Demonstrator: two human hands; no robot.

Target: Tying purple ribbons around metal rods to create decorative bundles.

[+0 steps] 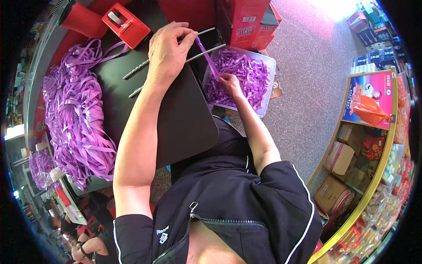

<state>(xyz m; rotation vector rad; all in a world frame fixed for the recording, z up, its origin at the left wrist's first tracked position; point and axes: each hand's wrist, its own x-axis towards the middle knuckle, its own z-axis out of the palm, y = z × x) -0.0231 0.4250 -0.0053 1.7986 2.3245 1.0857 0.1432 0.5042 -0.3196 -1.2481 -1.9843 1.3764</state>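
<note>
My left hand (169,50) is above the black table, thumb and finger closed on one end of a purple ribbon strip (207,59). My right hand (231,86) pinches the strip's other end over a clear plastic box (272,75). Short, folded-looking purple ribbon pieces (235,66) fill that box. Two thin metal rods (138,68), partly twisted like chopsticks, lie slantwise across the table; my left hand and wrist hide their middles. Whether the left hand touches them I cannot tell. A big heap of loose purple ribbon (74,114) covers the table's left side.
At the table's far edge sit a red tape dispenser (126,25) and a red cylinder (83,21). Red cartons (246,22) stand behind the box. Shelves with a gold-edged frame (365,207) hold goods on the right. Another person's arm (94,247) shows at lower left.
</note>
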